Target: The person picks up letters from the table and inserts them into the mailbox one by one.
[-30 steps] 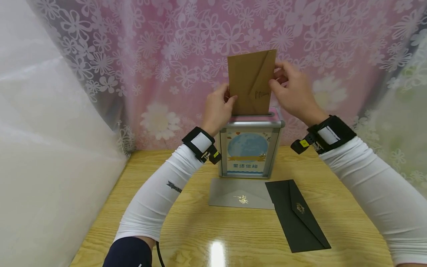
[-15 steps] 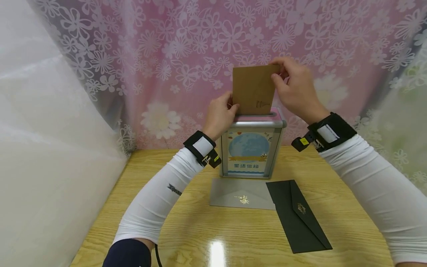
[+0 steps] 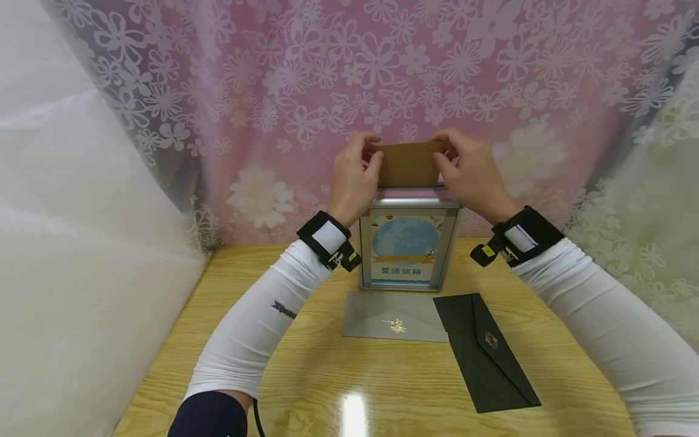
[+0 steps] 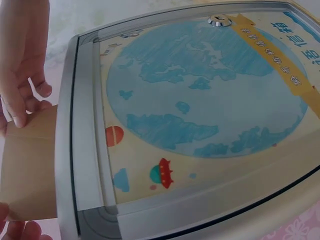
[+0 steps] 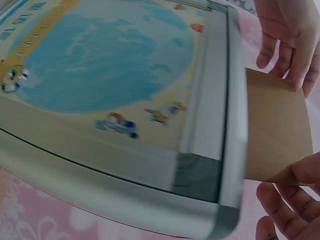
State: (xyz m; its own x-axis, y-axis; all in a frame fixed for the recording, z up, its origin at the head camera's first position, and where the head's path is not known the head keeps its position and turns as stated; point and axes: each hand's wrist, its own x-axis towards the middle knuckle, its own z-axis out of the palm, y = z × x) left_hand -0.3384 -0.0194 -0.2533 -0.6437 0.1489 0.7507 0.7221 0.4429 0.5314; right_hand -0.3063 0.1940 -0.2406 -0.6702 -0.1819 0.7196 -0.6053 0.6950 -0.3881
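A brown paper envelope (image 3: 409, 165) stands upright in the top slot of a silver-framed mailbox (image 3: 404, 243), its upper part showing above the lid. My left hand (image 3: 356, 176) pinches its left top corner between thumb and fingers. At the opposite top corner, my right hand (image 3: 474, 173) grips the edge in the same way. The left wrist view shows the envelope (image 4: 30, 165) sticking out past the box's rim, and in the right wrist view thumb and fingers hold the envelope (image 5: 275, 125) from both sides. Its lower part is hidden inside the box.
A grey envelope (image 3: 393, 317) with gold lettering lies flat before the mailbox. Beside it, a dark green envelope (image 3: 486, 352) lies at a slant. Behind the wooden table (image 3: 327, 376) hangs a pink flowered curtain (image 3: 306, 73), with a white sheet (image 3: 82, 243) at the left.
The brown envelope has slid down into the slot, leaving much less above the lid. My right hand has come down with it; my left hand has moved up to the envelope's top corner.
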